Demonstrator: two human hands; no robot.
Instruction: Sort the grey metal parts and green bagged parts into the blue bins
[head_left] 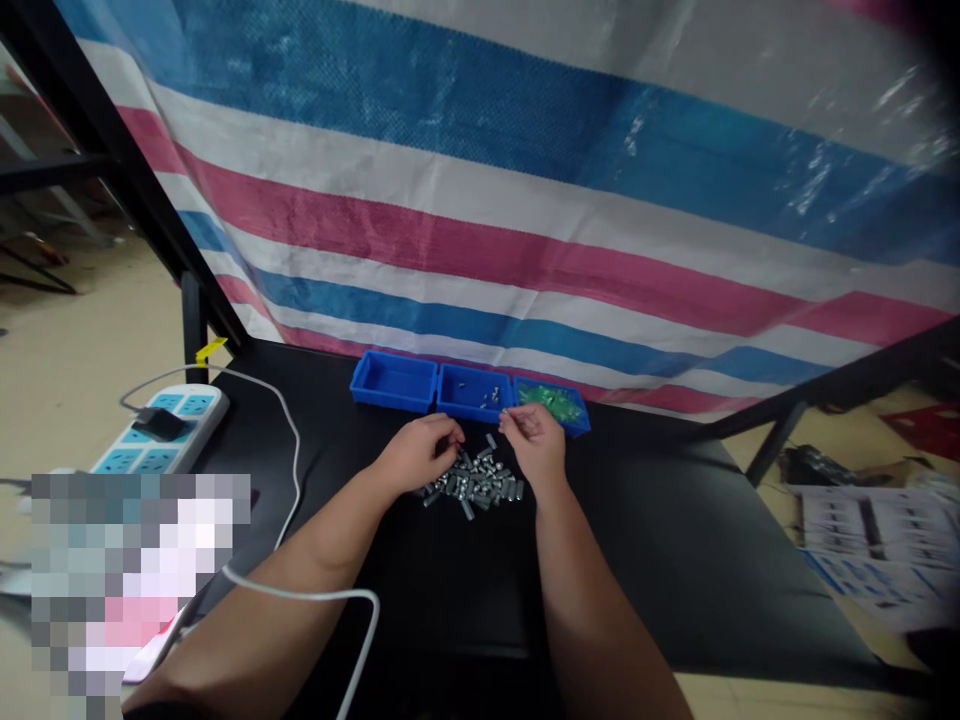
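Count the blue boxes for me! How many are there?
3. They stand in a row at the far edge of the black table: the left bin, the middle bin with a few screws, and the right bin with green pieces.

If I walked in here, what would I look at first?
You would probably notice the big blue, pink and white striped tarp first, hanging behind the black table. Next come the three bright blue trays in a row at the table's far edge, the right one full of green pieces. In front of them, a pile of silver metal fasteners lies by the left hand and right hand.
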